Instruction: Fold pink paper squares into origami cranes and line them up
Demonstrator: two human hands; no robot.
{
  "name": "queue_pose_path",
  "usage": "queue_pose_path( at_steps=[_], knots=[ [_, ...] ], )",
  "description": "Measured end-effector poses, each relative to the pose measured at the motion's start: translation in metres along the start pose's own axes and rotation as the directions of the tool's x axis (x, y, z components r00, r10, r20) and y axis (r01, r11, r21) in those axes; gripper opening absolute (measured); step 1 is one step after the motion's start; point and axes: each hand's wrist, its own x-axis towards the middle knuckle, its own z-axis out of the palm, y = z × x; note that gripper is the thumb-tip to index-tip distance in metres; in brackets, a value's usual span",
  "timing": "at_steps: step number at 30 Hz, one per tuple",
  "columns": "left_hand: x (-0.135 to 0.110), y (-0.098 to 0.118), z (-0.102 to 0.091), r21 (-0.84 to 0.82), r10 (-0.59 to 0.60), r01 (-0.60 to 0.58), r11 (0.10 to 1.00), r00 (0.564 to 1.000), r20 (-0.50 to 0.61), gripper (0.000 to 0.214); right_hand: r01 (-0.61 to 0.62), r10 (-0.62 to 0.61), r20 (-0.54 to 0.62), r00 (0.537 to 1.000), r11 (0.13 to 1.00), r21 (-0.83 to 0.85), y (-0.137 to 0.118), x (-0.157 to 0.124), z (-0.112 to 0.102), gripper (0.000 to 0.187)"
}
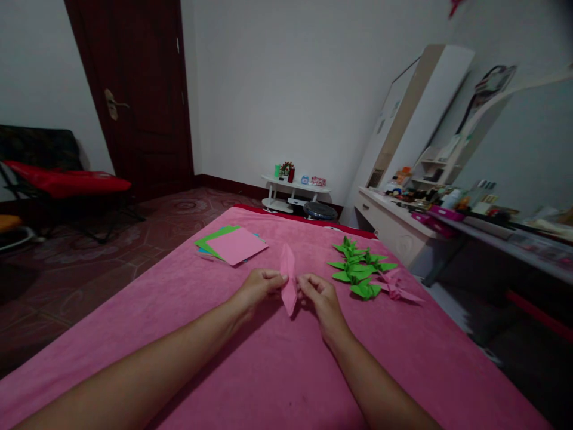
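A pink sheet of origami paper [289,279], folded into a long narrow diamond, is held upright-pointing between my two hands above the pink cloth. My left hand [262,285] pinches its left edge, thumb on the near face. On the opposite edge, my right hand [319,292] has its thumb and fingers closed on the paper; the fingertips are partly hidden. Left of the hands lies a fanned stack of square paper [238,245], pink on top with green and blue below. To the right sit several green folded paper cranes [356,270] and a pink folded crane [394,285].
The pink cloth [250,370] covers the broad surface under my hands. Beyond its far edge stands a low white shelf [295,185]. A cluttered dressing table [394,212] is on the right, a folding chair with red cloth [67,182] on the left.
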Motion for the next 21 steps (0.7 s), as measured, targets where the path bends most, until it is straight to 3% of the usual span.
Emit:
queue_pose_path(
  at_steps=[4, 10, 15, 21],
  knots=[
    [-0.002, -0.004, -0.008, 0.129, -0.1, 0.093, 0.987, 0.994, 0.05, 0.035, -0.064, 0.067, 0.039, 0.997, 0.995, -0.077, 0.011, 0.002, -0.008, 0.027],
    [-0.003, -0.008, -0.013, 0.208, -0.075, 0.051, 0.977, 0.991, 0.113, 0.037, -0.013, 0.012, -0.002, 1.0, 0.976, -0.218, 0.016, 0.0, -0.004, 0.02],
    [-0.003, -0.009, -0.011, 0.298, -0.036, 0.009, 0.954, 0.996, 0.083, 0.039, 0.041, -0.057, -0.044, 0.997, 0.952, -0.305, 0.018, -0.003, -0.003, 0.02],
    [-0.006, -0.008, -0.006, 0.335, -0.029, 0.03, 0.942, 1.0, -0.006, 0.04, 0.05, -0.065, -0.041, 0.997, 0.955, -0.291, 0.019, -0.006, -0.001, 0.019]
  ],
)
